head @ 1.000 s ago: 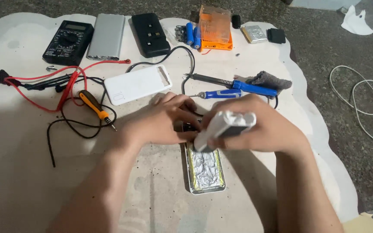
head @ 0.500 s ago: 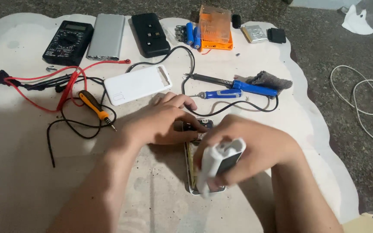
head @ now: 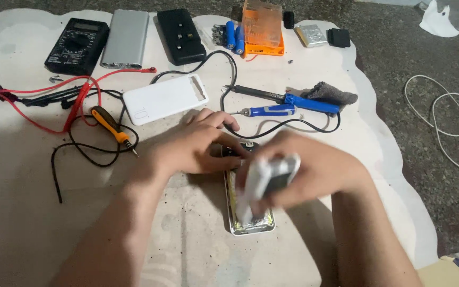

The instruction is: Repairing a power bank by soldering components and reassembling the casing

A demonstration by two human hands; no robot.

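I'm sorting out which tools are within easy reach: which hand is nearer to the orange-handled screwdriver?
Left. The left hand lies just right of the orange-handled screwdriver, apart from it. The right hand sits farther right, holding a white casing.

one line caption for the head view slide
Right hand lifts white plastic cover off opened device; left hand steadies it.

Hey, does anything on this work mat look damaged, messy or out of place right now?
The white power bank under the hands lies opened, its innards bared; the right hand holds its white cover. Red and black cables sprawl tangled at left.
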